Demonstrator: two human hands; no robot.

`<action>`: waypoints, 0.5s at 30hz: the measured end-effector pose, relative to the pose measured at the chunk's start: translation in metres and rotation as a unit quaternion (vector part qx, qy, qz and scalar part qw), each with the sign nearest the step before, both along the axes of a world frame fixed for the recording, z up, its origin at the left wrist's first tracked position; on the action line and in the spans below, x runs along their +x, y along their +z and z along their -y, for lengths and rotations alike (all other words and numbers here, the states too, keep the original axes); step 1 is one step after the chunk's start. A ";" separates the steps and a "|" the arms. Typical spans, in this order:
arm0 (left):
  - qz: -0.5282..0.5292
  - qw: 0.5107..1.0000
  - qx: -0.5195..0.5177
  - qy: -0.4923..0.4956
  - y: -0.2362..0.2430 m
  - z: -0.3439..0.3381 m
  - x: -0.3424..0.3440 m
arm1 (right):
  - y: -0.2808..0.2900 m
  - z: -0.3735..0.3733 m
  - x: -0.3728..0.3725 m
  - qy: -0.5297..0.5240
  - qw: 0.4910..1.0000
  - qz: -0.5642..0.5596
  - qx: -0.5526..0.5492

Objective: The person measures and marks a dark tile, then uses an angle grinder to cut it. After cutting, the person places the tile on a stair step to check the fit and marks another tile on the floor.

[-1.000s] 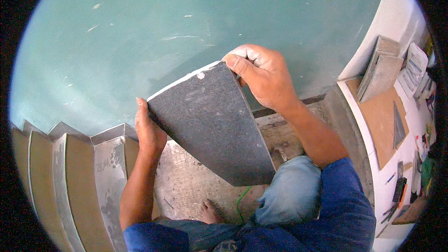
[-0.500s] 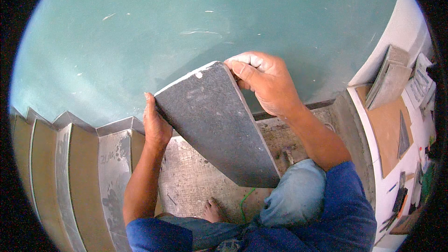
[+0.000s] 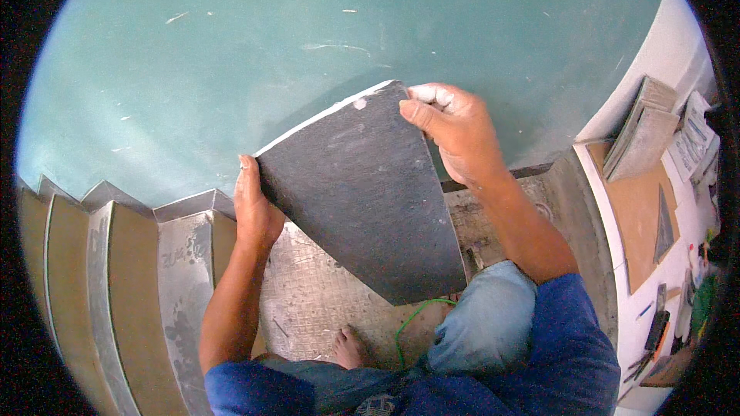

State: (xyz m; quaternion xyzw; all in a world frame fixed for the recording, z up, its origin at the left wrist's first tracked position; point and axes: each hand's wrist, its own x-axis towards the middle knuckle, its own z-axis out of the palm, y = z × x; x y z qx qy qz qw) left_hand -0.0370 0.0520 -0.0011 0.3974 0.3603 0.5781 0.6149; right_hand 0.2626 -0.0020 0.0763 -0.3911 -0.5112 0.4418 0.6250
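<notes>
Swung up toward one o'clock since half a second ago, the slab's [image 3: 362,196] upper-right corner sits higher against the green wall [image 3: 254,38], and the right hand [image 3: 455,127] has risen with it. The left hand [image 3: 257,204] stays nearly where it was, so the slab has turned about that side, and its dark face looks broader now.

The right forearm comes in from between four and five o'clock and points to eleven. Its hand grasps the slab near the top of the right edge, thumb laid by the edge, fingers curled, with white residue on them. The left forearm rises from seven o'clock and points to one; its hand grasps the slab's left corner, thumb upright, the other fingers mostly hidden.

From the left hand the slab lies toward three o'clock; from the right, toward eight. It is tilted between both hands, above the floor [image 3: 308,273], its white-coated edge facing eleven o'clock and its lower end near the right knee [image 3: 489,323].

Steps [image 3: 181,277] descend the view at eight o'clock, a green cord [image 3: 399,331] lies at six, and leaning tiles [image 3: 644,135] stand on cardboard [image 3: 628,223] around three.
</notes>
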 end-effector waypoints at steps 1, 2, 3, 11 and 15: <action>0.007 0.999 0.039 -0.021 -0.003 0.002 -0.001 | -0.001 0.000 0.002 -0.012 1.000 -0.008 -0.008; -0.043 0.999 0.023 -0.018 -0.008 0.004 -0.001 | -0.001 0.001 0.003 -0.013 1.000 -0.013 0.008; -0.078 0.995 0.041 -0.038 -0.013 0.007 -0.001 | -0.002 0.002 0.004 -0.015 1.000 -0.016 0.021; -0.055 0.997 0.027 -0.045 -0.021 0.051 0.027 | -0.004 0.015 0.014 -0.085 0.993 -0.055 0.056; -0.046 0.992 0.098 -0.063 0.005 0.041 0.028 | 0.003 0.025 0.027 -0.123 0.989 -0.037 0.067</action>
